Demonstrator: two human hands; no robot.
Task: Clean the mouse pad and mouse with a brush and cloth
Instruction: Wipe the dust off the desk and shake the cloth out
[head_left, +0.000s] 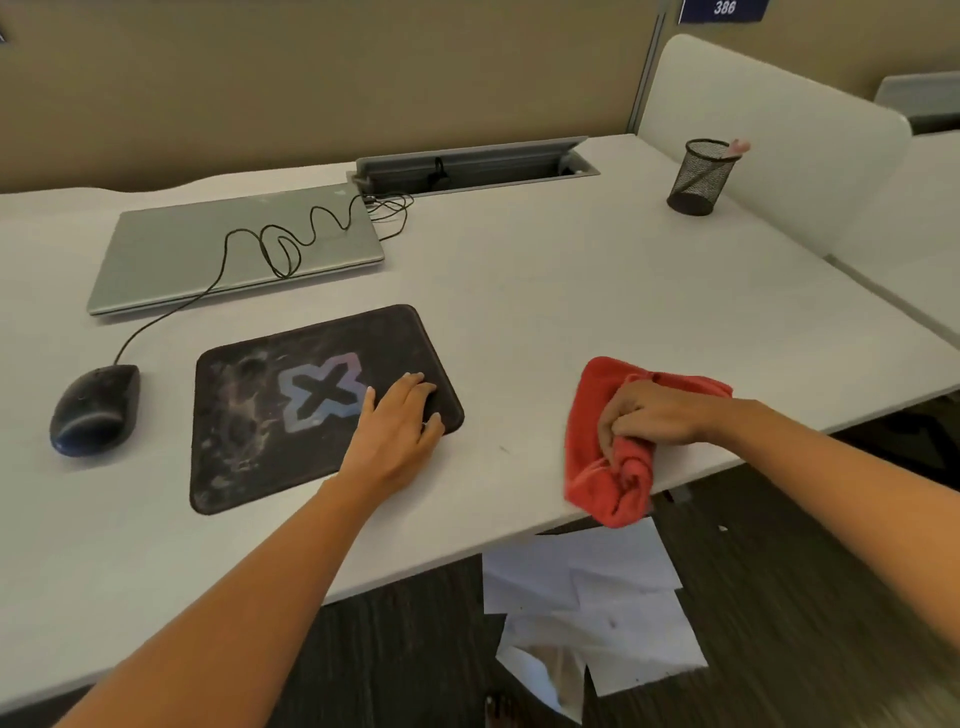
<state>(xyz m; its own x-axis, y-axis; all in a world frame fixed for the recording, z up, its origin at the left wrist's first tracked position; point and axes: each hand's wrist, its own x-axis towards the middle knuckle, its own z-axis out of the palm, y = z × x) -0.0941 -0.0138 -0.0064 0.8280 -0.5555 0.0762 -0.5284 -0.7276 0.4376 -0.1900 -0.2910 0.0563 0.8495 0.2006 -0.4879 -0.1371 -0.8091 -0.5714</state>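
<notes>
Papers (587, 587) lie scattered on the dark floor beneath the white desk's (519, 291) front edge. Our right hand (649, 415) grips a bunched red cloth (613, 478), fingers curled tight around it, right at that edge; part of the cloth hangs over. Bare desk separates it from our left hand (400, 421), which rests flat, fingers straight, on the near right corner of the dusty black mouse pad (249, 415). A wired black mouse (96, 408) sits left of the pad, apart. Farther back lie a closed laptop (208, 249) and a mesh pen cup (698, 176).
</notes>
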